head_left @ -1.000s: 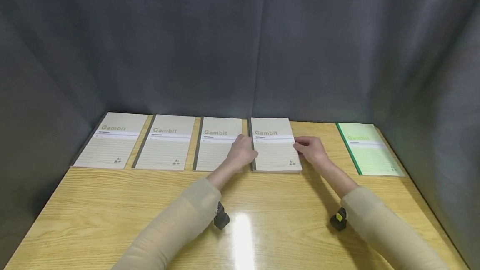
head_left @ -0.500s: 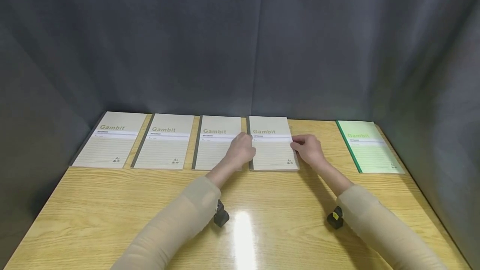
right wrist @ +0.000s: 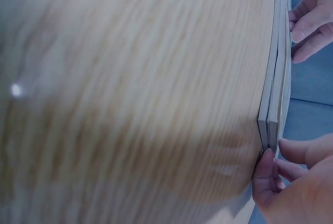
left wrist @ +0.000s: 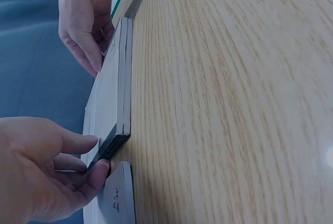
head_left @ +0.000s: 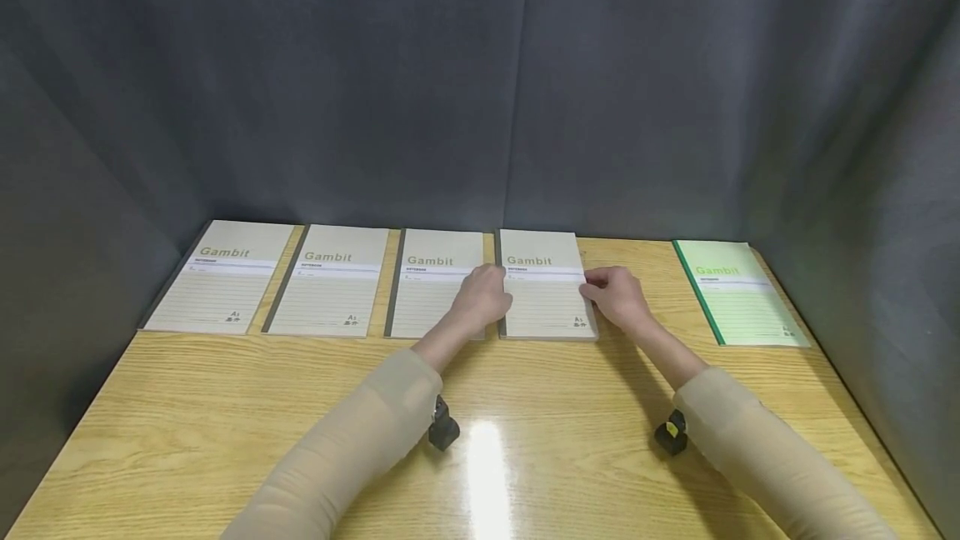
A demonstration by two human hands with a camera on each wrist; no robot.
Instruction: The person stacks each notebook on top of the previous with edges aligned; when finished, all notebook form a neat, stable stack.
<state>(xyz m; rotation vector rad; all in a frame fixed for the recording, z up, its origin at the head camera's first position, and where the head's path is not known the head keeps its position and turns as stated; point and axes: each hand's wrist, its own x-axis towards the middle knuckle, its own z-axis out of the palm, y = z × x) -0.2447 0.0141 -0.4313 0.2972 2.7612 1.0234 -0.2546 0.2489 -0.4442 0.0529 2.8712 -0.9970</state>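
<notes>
In the head view, a stack of two white notebooks (head_left: 546, 307) with dark spines lies right of the table's middle. My left hand (head_left: 480, 298) holds its spine edge, and its wrist view shows the thumb of that hand (left wrist: 39, 169) on the cover side and a fingertip low at the spine. Across the stack, my right hand (head_left: 618, 298) pinches the opposite edge between thumb and fingers. The right wrist view shows the two notebooks (right wrist: 273, 94) one upon the other, with a thin gap between them, and the right hand (right wrist: 302, 177) at their near corner.
Three more white notebooks (head_left: 212, 282) lie flat in a row to the left; the nearest of them (head_left: 427, 307) is partly behind my left hand. A green notebook (head_left: 738, 298) lies at the far right. Grey curtains (head_left: 360, 90) border the wooden table (head_left: 300, 407).
My right hand has moved slightly left, along with the stack's right edge. My left hand keeps its place at the spine. The other notebooks stay where they were.
</notes>
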